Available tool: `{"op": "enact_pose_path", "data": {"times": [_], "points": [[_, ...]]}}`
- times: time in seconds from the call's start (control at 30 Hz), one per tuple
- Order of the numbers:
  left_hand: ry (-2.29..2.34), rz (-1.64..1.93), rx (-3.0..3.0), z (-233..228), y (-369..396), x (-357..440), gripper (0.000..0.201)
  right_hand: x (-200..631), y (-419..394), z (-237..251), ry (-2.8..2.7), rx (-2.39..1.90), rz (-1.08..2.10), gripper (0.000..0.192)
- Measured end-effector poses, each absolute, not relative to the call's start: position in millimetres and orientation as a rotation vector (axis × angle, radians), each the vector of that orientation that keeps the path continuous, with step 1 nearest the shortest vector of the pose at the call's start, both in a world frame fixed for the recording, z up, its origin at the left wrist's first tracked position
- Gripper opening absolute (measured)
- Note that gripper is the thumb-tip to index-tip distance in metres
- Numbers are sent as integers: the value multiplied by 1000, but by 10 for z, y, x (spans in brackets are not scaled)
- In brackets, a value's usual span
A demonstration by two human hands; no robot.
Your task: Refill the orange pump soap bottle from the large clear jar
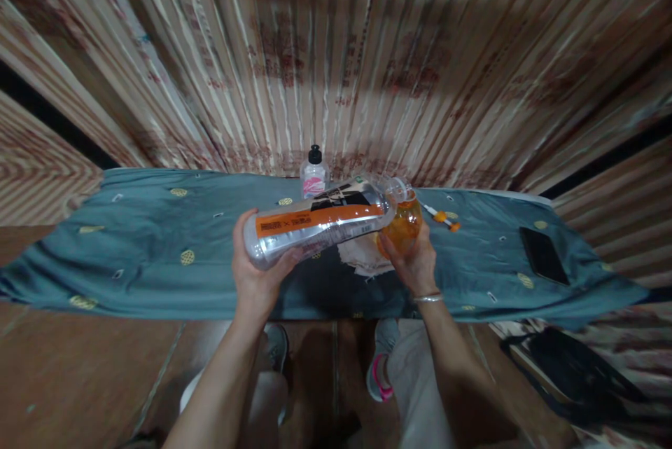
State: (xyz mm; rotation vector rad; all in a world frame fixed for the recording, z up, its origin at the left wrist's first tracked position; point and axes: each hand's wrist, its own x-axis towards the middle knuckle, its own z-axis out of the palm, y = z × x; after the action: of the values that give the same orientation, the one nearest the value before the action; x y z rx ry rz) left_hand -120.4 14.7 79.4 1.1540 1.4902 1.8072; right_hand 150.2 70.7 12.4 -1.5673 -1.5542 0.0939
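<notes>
My left hand (262, 263) is closed round the base of a large clear plastic bottle (320, 221) with an orange, black and silver label. The bottle lies tilted nearly level, its neck end to the right. There it meets a smaller rounded bottle (403, 225) of orange liquid, which my right hand (417, 260) grips from the right side. I cannot tell whether the two mouths touch. Below them a white folded cloth (366, 256) lies on the table. Behind the large bottle stands a clear squeeze bottle (314, 172) with a black cap and pink print.
A blue-green cloth with yellow pineapples covers the table (152, 246). Right of my hands lies a small orange-and-white syringe-like item (444, 218), and farther right a black phone (543, 255). A striped curtain (336, 57) hangs behind. A black bag (577, 365) is at lower right.
</notes>
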Motion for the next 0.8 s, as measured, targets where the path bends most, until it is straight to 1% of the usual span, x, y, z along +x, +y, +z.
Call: {"op": "enact_pose_path", "data": {"times": [0.27, 0.6, 0.8], "points": [[1442, 1824, 1134, 743, 163, -1139, 91, 1557, 704, 109, -1565, -1575, 72, 81], [1438, 1843, 1151, 745, 173, -1108, 91, 1569, 678, 152, -1552, -1637, 96, 81], [1454, 1843, 1159, 733, 185, -1094, 96, 1591, 667, 133, -1564, -1664, 87, 82]]}}
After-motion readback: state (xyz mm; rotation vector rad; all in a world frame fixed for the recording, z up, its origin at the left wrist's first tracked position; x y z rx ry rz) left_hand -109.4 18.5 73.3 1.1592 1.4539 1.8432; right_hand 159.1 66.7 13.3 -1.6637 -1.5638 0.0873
